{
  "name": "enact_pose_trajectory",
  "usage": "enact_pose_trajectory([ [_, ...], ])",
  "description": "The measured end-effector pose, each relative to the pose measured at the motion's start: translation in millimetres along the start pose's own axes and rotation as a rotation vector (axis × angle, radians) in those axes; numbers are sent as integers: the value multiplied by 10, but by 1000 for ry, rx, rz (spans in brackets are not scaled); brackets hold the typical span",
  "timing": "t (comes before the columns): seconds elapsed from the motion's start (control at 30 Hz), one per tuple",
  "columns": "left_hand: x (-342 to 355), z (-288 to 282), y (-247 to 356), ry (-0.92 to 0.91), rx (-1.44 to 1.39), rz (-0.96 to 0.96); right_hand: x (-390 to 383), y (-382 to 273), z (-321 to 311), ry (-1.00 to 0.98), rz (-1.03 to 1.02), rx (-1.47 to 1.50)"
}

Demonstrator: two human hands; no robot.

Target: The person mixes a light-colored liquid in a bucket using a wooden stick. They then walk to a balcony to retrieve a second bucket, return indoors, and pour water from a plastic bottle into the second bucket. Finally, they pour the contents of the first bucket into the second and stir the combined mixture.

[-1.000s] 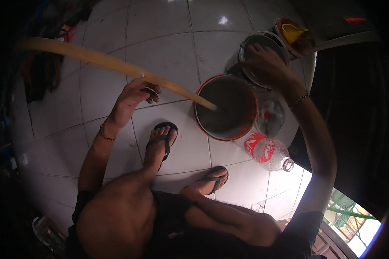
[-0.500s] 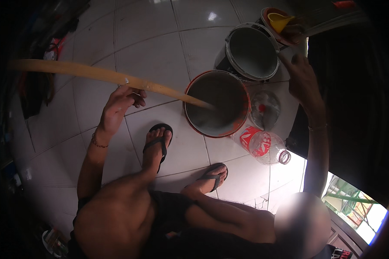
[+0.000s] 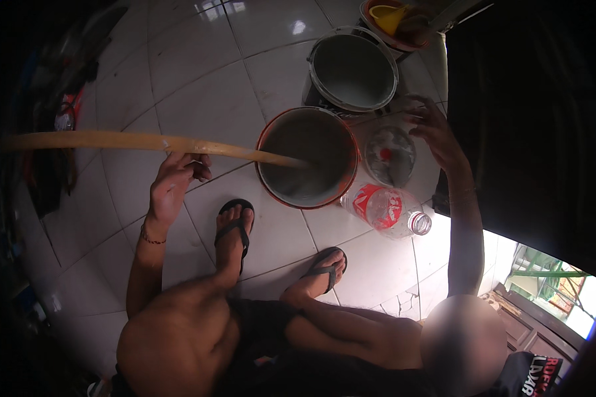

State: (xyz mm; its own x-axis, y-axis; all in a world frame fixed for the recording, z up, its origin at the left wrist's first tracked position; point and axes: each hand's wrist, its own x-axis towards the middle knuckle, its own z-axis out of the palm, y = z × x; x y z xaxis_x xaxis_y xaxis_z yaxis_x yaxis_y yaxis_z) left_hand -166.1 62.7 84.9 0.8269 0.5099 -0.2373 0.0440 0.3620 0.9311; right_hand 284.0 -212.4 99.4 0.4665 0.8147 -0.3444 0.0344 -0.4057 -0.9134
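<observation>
A long wooden stick (image 3: pixel 119 140) slants from the left into a round bucket (image 3: pixel 261 182) with an orange-red rim, its lower end in grey, thick-looking stuff. My left hand (image 3: pixel 170 190) is at the stick's near edge, fingers curled against it; part of the grip is hidden. My right hand (image 3: pixel 437 139) is held out at the right, fingers apart and nothing seen in it. Close to it stands a clear container (image 3: pixel 396 159) with a red spot on top. A clear plastic bottle (image 3: pixel 404 210) with a red label lies beside the bucket, its mouth uncapped.
Behind stands a second bucket (image 3: pixel 314 83) of grey material. Beyond that is an orange-red container (image 3: pixel 414 43) with a yellow funnel (image 3: pixel 385 18) in it. My sandalled feet (image 3: pixel 232 231) rest on the white tiled floor (image 3: pixel 198 79). A dark panel (image 3: pixel 510 132) borders the right side.
My right hand has drawn back toward me from beside the rear bucket, and its fingers have spread. My left hand stays at the stick. The view has shifted slightly.
</observation>
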Motion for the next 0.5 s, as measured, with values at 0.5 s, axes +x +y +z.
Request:
enact_pose_trajectory([
  [0.5,-72,89,9,19,-11,-13,260,-285,432,363,-416,-1652],
])
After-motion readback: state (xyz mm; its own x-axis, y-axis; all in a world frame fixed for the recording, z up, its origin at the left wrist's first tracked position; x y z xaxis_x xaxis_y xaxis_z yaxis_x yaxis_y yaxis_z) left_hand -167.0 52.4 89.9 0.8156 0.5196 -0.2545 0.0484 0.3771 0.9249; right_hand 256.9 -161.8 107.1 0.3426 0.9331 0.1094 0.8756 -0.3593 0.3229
